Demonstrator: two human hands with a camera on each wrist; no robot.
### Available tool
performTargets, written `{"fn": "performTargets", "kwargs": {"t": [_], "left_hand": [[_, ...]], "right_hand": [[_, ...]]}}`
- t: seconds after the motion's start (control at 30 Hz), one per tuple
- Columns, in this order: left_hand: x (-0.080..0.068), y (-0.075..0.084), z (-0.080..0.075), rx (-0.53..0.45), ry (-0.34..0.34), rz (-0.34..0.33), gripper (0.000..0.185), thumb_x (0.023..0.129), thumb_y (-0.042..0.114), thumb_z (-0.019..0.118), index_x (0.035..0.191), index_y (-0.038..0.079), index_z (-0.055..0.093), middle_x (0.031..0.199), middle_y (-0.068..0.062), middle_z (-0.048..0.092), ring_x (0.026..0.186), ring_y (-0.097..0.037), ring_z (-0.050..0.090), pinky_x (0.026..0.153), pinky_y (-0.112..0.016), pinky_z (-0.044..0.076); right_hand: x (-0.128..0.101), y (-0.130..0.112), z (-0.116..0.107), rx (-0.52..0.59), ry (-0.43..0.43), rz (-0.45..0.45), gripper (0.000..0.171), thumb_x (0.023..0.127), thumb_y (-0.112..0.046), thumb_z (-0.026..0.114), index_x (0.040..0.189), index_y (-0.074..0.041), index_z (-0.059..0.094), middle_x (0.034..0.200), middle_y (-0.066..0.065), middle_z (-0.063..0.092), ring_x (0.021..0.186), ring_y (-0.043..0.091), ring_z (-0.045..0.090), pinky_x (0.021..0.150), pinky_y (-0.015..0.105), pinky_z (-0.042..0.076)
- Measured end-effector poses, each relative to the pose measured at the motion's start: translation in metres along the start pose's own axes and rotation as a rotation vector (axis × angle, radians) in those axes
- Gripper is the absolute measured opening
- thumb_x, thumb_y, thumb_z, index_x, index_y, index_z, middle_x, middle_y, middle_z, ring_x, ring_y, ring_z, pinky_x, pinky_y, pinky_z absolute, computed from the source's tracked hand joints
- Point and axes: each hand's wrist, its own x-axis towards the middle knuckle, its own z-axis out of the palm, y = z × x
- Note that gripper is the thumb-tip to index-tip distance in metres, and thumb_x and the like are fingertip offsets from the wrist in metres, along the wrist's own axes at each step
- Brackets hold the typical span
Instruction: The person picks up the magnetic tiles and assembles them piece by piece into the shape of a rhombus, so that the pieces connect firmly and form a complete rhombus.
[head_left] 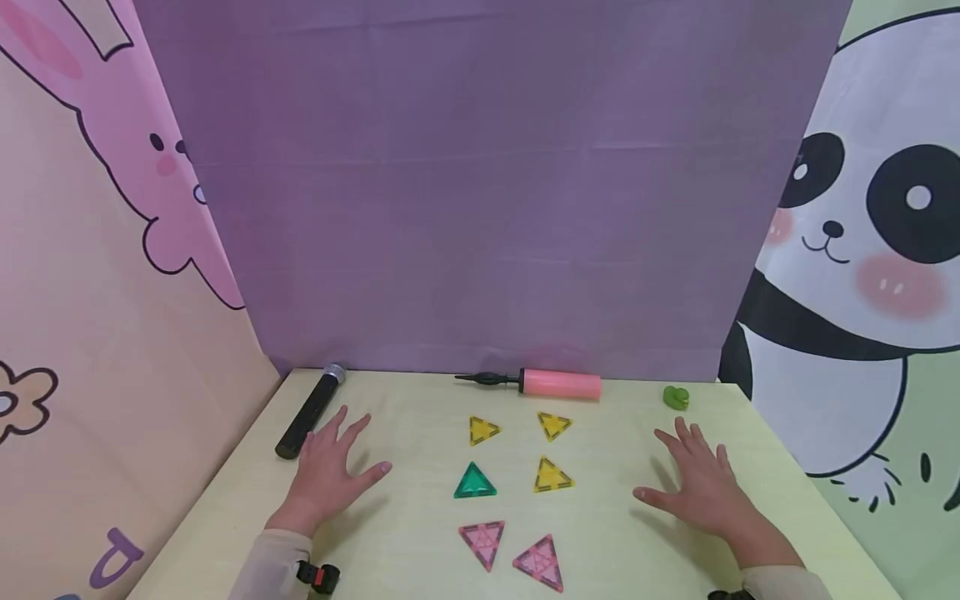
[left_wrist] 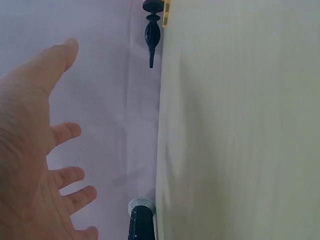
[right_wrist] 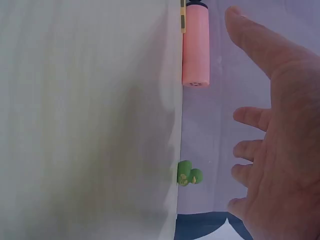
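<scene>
Microphone lies near left grip, green toy near right grip; both spread wide.

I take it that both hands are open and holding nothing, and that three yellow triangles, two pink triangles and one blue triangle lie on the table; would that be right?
Not quite: the single triangle is a green triangle, not a blue one, as the head view shows. The left hand and right hand are indeed open and holding nothing, and the three yellow triangles and two pink triangles are as you say.
</scene>
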Motion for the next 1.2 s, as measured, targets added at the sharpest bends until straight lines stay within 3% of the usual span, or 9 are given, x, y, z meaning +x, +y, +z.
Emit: {"fn": "performTargets", "kwargs": {"t": [0.37, 0.77, 1.0, 1.2], "left_hand": [[0.005, 0.007, 0.001, -0.053, -0.003, 0.059, 0.074, 0.083, 0.065, 0.061, 0.142, 0.023, 0.049, 0.153, -0.01, 0.03, 0.131, -0.038, 0.038, 0.095, -0.062, 0.036], [0.007, 0.025, 0.008, -0.127, -0.119, 0.032, 0.071, 0.088, 0.051, 0.065, 0.148, 0.023, 0.04, 0.149, -0.008, 0.037, 0.132, -0.032, 0.038, 0.099, -0.055, 0.038], [0.009, 0.034, 0.013, -0.189, -0.188, 0.019, 0.07, 0.089, 0.045, 0.066, 0.149, 0.025, 0.037, 0.147, 0.001, 0.038, 0.131, -0.023, 0.041, 0.101, -0.045, 0.04], [0.008, 0.044, 0.016, -0.217, -0.244, 0.036, 0.066, 0.089, 0.043, 0.067, 0.146, 0.022, 0.042, 0.146, 0.002, 0.039, 0.131, -0.02, 0.041, 0.103, -0.042, 0.038]], "right_hand": [[0.019, -0.015, 0.005, 0.031, -0.042, -0.029, 0.09, 0.075, -0.059, 0.074, 0.14, -0.004, 0.043, 0.149, 0.03, 0.028, 0.135, 0.049, 0.024, 0.102, 0.071, 0.013], [0.048, -0.024, 0.018, 0.056, -0.082, -0.045, 0.078, 0.081, -0.045, 0.075, 0.141, -0.006, 0.044, 0.145, 0.026, 0.037, 0.131, 0.047, 0.035, 0.104, 0.067, 0.019], [0.059, -0.036, 0.021, 0.094, -0.074, -0.016, 0.069, 0.083, -0.037, 0.076, 0.139, -0.008, 0.048, 0.138, 0.019, 0.047, 0.127, 0.042, 0.042, 0.1, 0.06, 0.035], [0.07, -0.044, 0.027, 0.164, -0.018, -0.054, 0.057, 0.084, -0.027, 0.076, 0.133, -0.008, 0.054, 0.13, 0.012, 0.054, 0.12, 0.034, 0.05, 0.096, 0.054, 0.041]]}}
